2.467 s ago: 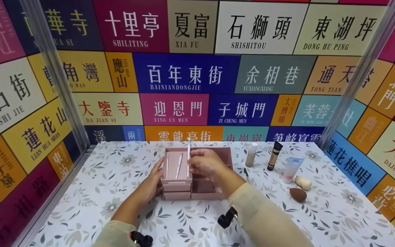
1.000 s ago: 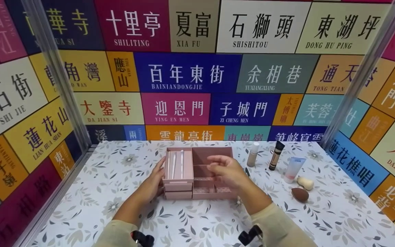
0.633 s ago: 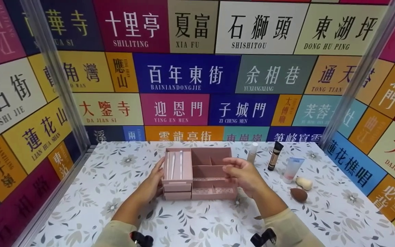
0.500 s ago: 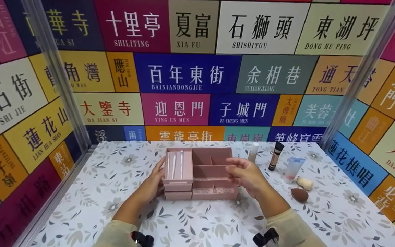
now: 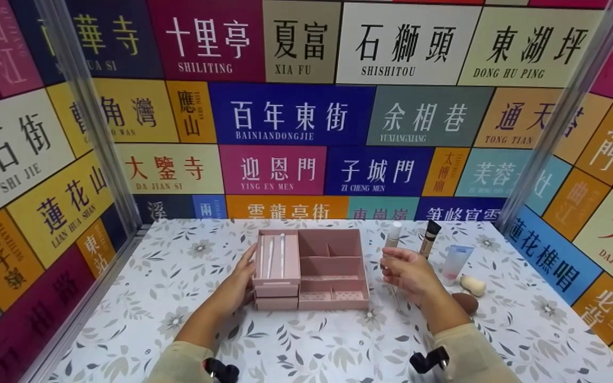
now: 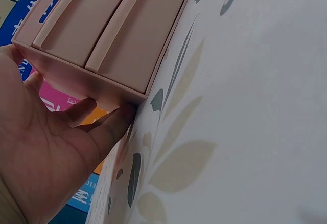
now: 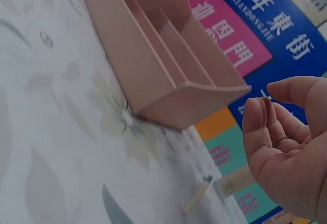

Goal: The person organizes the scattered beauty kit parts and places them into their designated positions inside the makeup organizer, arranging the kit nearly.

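A pink desk organizer [image 5: 333, 305] stands on the table, with drawers at its left front and compartments at its right. Two slim white sticks [image 5: 282, 255] lie in its upper left tray; their kind is unclear. My left hand [image 5: 240, 279] rests against the organizer's left side, and the left wrist view shows its fingertips [image 6: 125, 112] low on that side wall. To the right of the organizer, my right hand [image 5: 410, 274] hovers with loosely bent fingers and nothing between them. Under it a thin stick with a dark tip [image 7: 198, 196] lies on the table, apart from the fingers.
Behind the right hand stand a white-capped bottle [image 5: 393, 234] and a black-capped tube [image 5: 430, 236]. Further right are a blue-and-clear tube [image 5: 458, 260], a cream makeup sponge [image 5: 473, 285] and a brown one [image 5: 466, 303], partly covered by the wrist. Printed panels wall the table.
My right hand has laid a white stick in the organizer's upper left tray, let go, and moved right past the organizer. My left hand has stayed at its side.
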A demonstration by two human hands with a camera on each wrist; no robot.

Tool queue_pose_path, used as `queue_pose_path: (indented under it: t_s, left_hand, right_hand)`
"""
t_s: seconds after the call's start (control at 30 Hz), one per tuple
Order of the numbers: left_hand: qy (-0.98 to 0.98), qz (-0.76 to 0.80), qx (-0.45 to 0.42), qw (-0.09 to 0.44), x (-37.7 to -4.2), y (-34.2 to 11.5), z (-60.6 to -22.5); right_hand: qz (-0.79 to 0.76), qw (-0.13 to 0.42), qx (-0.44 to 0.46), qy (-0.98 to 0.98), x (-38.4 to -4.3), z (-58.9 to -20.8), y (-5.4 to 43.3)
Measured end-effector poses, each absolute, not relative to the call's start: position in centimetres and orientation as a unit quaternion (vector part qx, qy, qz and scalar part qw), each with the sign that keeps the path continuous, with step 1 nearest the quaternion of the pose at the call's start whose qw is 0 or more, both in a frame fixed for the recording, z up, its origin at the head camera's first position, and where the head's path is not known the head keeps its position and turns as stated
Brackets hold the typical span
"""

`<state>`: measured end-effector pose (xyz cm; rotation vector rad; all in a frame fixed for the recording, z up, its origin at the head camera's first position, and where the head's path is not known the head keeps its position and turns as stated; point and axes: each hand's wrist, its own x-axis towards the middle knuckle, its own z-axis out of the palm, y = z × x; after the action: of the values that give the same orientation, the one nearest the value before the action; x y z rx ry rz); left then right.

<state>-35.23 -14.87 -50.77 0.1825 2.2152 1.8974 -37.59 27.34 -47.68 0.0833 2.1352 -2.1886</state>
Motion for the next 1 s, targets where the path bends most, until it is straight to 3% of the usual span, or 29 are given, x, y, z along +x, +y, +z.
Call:
queue_pose_path:
  t_s: [0.4,1.0]
  left_hand:
    - [0.754,0.644,0.059,0.113,-35.1,-15.1,-50.7]
    - [0.739,0.662,0.052,0.115,-35.3,-14.7,-50.6]
  right_hand:
    - [-0.663,0.043,0.078,0.743,-39.1,-50.8,29.7]
    - [-0.578,0.030,0.067,0.812,-39.3,-52.2,30.8]
